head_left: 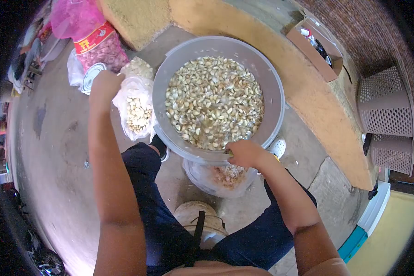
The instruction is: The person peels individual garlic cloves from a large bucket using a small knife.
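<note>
A large grey tub (276, 99) holds many unpeeled garlic cloves (214, 99) in liquid. At the tub's near rim, my right hand (245, 154) is closed with its fingertips over the edge; what it pinches, if anything, is too small to name. My left hand (106, 85) is stretched out to the left, its fingers curled beside a round white-and-silver lid or can (93, 77); whether it grips this is unclear. Just right of that hand, an open plastic bag (124, 112) contains peeled pale cloves (139, 114).
A pink net sack (106, 53) stands at the upper left. Below the tub lies a clear bag of skins (229, 177), near a bucket (195, 214) between my legs. A cardboard box (310, 50) and brown perforated baskets (386, 115) are on the right.
</note>
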Available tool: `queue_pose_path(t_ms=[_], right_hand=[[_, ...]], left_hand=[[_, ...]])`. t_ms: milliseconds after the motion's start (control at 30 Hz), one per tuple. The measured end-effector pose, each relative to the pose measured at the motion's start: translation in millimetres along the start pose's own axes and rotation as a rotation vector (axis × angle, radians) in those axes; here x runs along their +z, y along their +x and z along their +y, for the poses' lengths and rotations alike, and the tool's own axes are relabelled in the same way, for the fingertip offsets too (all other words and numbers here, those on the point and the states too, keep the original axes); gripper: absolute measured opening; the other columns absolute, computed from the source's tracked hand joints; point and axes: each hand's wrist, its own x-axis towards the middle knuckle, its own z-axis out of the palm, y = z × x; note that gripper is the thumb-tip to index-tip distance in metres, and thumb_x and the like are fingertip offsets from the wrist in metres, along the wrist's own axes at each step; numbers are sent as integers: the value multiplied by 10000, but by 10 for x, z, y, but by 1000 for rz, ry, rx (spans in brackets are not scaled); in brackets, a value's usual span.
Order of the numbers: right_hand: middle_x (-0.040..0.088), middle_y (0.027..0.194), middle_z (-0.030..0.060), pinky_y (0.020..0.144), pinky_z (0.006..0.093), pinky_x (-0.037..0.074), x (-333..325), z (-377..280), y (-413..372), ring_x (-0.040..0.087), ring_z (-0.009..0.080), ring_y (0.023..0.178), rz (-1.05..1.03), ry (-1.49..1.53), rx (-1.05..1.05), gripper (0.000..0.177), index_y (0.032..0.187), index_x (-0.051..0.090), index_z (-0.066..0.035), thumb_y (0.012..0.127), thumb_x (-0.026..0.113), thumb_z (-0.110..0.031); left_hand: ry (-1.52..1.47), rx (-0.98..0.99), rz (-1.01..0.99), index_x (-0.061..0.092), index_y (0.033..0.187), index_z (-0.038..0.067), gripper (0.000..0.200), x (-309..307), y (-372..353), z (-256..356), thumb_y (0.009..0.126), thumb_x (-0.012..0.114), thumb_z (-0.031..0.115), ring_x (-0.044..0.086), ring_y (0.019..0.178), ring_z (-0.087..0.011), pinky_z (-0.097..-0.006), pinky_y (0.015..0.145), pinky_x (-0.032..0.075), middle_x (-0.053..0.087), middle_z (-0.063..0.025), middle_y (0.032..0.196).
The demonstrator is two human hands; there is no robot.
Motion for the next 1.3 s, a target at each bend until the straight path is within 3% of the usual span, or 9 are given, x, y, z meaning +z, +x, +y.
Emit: queue_pose_path(t_ms=[100, 200, 400, 533, 667, 767, 867, 1067, 1300], right_hand=[[588, 861, 221, 734, 436, 454, -3, 7, -10, 569, 356, 836, -5, 8, -6, 317, 922, 539, 11, 683, 535, -199], [588, 860, 222, 734, 438, 453, 29, 50, -9, 567, 357, 838, 5, 5, -20, 329, 926, 538, 9, 688, 542, -218], [585, 838, 234, 732, 429, 453, -169, -92, -101, 569, 351, 830, 65, 43, 2, 320, 910, 548, 18, 696, 548, -220], [594, 763, 197, 661, 398, 460, -348, -103, -50, 585, 321, 732, 332, 112, 13, 290, 902, 549, 18, 731, 530, -215], [586, 628, 120, 477, 308, 449, -747, -173, -56, 581, 198, 534, 482, 474, 168, 240, 840, 538, 17, 768, 516, -211], [576, 774, 249, 677, 390, 439, -1051, -343, -182, 586, 317, 764, 483, 747, 328, 327, 832, 548, 55, 758, 516, -262], [581, 736, 215, 639, 356, 443, -975, -170, -21, 597, 266, 723, 802, 622, 257, 323, 829, 541, 58, 754, 523, -255], [533, 676, 44, 446, 235, 375, -1037, -68, -20, 486, 97, 531, 709, 893, 122, 151, 851, 502, -25, 787, 508, -161], [534, 658, 41, 442, 232, 384, -1160, -212, -127, 488, 108, 512, 679, 1170, -25, 201, 910, 512, -32, 833, 504, -217]], left_hand=[[124, -107, 24, 605, 924, 12, 385, -16, 138, -229, 745, 524, 343, 549, 935, -316, -403, 759, 424, 583, -198, 951], [130, -141, 54, 600, 939, 11, 419, 28, 173, -351, 756, 514, 378, 572, 864, -317, -398, 744, 426, 593, -182, 936], [-558, -78, -198, 616, 862, 54, 385, -52, -148, 224, 806, 458, 400, 424, 417, -94, -247, 381, 344, 513, 9, 562], [-1016, 29, -698, 537, 1043, 10, 400, 86, -394, 717, 833, 392, 318, 353, 404, -45, -146, 320, 237, 480, 29, 609], [-1308, 92, -1091, 462, 1107, -42, 439, 163, -621, 1066, 787, 387, 249, 377, 424, -58, -169, 310, 259, 512, -26, 672], [-1501, 43, -1268, 407, 1147, -61, 484, 263, -633, 1146, 737, 344, 188, 402, 466, -91, -173, 324, 272, 513, -67, 731], [-1547, 69, -1273, 400, 1156, -57, 482, 356, -703, 1243, 744, 336, 184, 404, 472, -91, -175, 328, 276, 513, -67, 740], [-1488, 118, -1131, 439, 1067, 15, 329, 380, -778, 1385, 769, 418, 153, 378, 460, -67, -170, 331, 278, 494, -53, 759], [-1402, 27, -1112, 424, 944, 86, 188, 575, -981, 1614, 780, 477, 162, 402, 435, -60, -168, 311, 266, 504, -46, 670]])
